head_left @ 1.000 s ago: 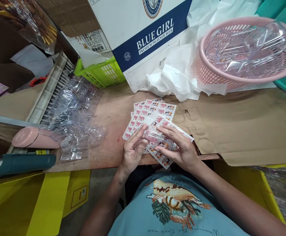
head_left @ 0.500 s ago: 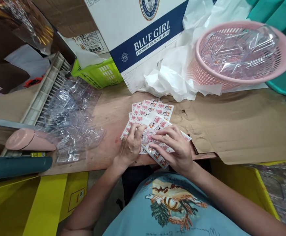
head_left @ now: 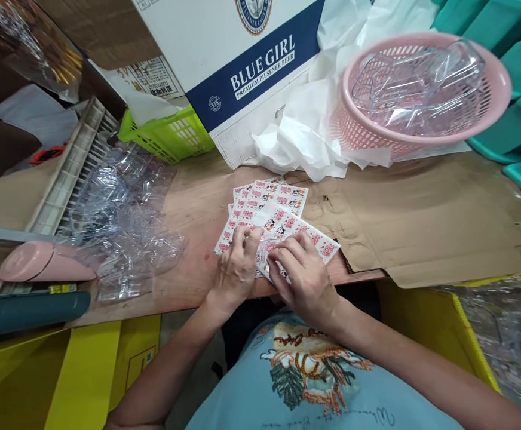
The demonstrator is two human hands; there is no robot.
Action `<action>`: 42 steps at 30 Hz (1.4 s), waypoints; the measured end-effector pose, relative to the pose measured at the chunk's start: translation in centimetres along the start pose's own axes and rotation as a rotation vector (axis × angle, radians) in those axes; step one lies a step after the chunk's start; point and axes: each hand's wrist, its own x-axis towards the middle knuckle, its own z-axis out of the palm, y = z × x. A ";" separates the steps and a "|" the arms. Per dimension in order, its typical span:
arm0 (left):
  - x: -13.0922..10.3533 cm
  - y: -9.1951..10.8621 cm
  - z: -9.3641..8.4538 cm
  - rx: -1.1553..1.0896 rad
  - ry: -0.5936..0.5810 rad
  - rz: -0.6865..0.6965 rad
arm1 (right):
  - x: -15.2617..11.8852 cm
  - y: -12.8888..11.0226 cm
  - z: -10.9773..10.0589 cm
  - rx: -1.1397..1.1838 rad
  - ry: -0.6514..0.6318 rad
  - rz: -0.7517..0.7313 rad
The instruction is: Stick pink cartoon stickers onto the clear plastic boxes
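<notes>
Several overlapping sticker sheets (head_left: pixel 323 242), white with pink print and cartoon cats, lie at the table's front edge. On top of them, between my hands, is a small clear plastic piece (head_left: pixel 264 246); its exact shape is hard to make out. My left hand (head_left: pixel 237 267) has curled fingers, with thumb and index finger gripping the left side of that piece. Over the top sheet, my right hand (head_left: pixel 306 275) is bent, its fingertips drawn together at the piece's right side. Whatever lies in that pinch is hidden.
Clear plastic cases (head_left: pixel 121 221) are heaped at left beside a pink bottle (head_left: pixel 40 261) and a teal bottle (head_left: pixel 31 309). Behind stand a green basket (head_left: pixel 177 138), a beer carton (head_left: pixel 260 71) and crumpled white paper (head_left: pixel 296 140). A pink basket (head_left: pixel 359 125) holds more clear plastic.
My right hand's fingers, spread half a second ago, have drawn together and moved closer to the plastic piece. My left hand keeps its grip. The whole view has shifted slightly.
</notes>
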 end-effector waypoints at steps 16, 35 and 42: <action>-0.6 0.7 0.5 0.015 -0.003 -0.081 | -1.3 1.7 -0.4 0.281 0.129 0.285; -0.7 0.9 0.4 0.079 0.011 -0.047 | -0.8 4.0 -0.9 0.753 0.100 0.863; -0.6 1.7 -0.1 0.121 0.030 -0.051 | 0.6 1.3 -1.1 0.255 0.112 0.570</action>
